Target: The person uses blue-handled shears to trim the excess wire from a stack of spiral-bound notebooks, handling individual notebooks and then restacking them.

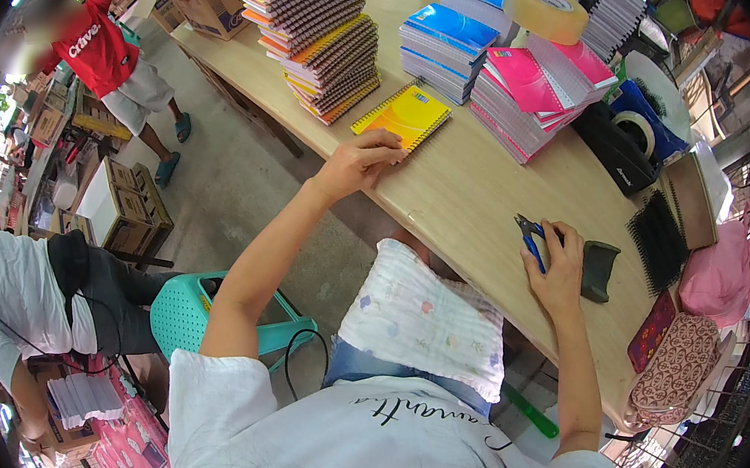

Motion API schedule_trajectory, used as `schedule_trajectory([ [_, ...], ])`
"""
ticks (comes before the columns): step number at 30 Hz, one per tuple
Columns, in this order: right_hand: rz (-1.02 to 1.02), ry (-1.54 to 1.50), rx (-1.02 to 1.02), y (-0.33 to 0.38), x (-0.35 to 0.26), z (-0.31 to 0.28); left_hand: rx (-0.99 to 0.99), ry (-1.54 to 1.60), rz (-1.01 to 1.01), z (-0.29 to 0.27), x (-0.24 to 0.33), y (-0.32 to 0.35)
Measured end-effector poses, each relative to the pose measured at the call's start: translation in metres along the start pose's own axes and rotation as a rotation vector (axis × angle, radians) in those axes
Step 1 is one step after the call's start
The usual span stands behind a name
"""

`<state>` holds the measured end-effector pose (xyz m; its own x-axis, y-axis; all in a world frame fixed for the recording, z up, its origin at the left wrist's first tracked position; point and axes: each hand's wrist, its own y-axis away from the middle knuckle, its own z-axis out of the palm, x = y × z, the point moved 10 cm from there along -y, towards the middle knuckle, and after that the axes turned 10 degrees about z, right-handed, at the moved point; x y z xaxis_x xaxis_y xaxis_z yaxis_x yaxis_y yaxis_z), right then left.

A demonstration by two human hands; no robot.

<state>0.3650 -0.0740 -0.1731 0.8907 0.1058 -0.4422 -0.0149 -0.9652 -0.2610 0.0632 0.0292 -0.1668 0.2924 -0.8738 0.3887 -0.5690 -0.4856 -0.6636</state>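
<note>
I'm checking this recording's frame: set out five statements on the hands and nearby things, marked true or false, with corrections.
1. The person's left hand is at the yellow spiral-bound notebook. True.
2. The blue-handled metal cutters are by the left hand. False: they are at the right hand.
3. A white cloth with small coloured prints lies over the person's lap. True.
4. The tall stack of spiral-bound notebooks beyond the yellow one shows only black covers. False: orange and yellow show on it.
5. The plastic stool on the person's left is red. False: it is turquoise green.
</note>
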Motion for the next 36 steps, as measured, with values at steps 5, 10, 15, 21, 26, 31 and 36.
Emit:
schedule_trajectory([
  [5,0.049,0.044,0.061,-0.004,-0.02,-0.018,0.162,-0.038,-0.088,-0.018,0.002,0.008],
  [10,0.62,-1.385,-0.463,-0.045,-0.064,0.079,0.252,-0.296,-0.403,-0.031,-0.047,-0.004],
  [15,0.805,-1.71,-0.52,-0.098,-0.114,0.163,-0.236,-0.096,-0.6,0.007,-0.093,-0.024],
  [21,0.644,-1.777,-0.578,-0.097,-0.146,0.154,-0.154,-0.146,-0.495,-0.002,-0.073,-0.022],
  [26,0.622,-1.71,-0.453,-0.115,-0.129,0.115,0.696,-0.057,-0.655,-0.107,-0.049,0.067],
  [31,0.767,-1.678,-0.622,-0.168,-0.208,0.152,0.934,0.885,-0.969,-0.148,-0.178,0.098],
  [36,0.827,-1.46,-0.534,-0.215,-0.232,0.224,0.558,1.208,-0.947,-0.115,-0.242,0.052],
])
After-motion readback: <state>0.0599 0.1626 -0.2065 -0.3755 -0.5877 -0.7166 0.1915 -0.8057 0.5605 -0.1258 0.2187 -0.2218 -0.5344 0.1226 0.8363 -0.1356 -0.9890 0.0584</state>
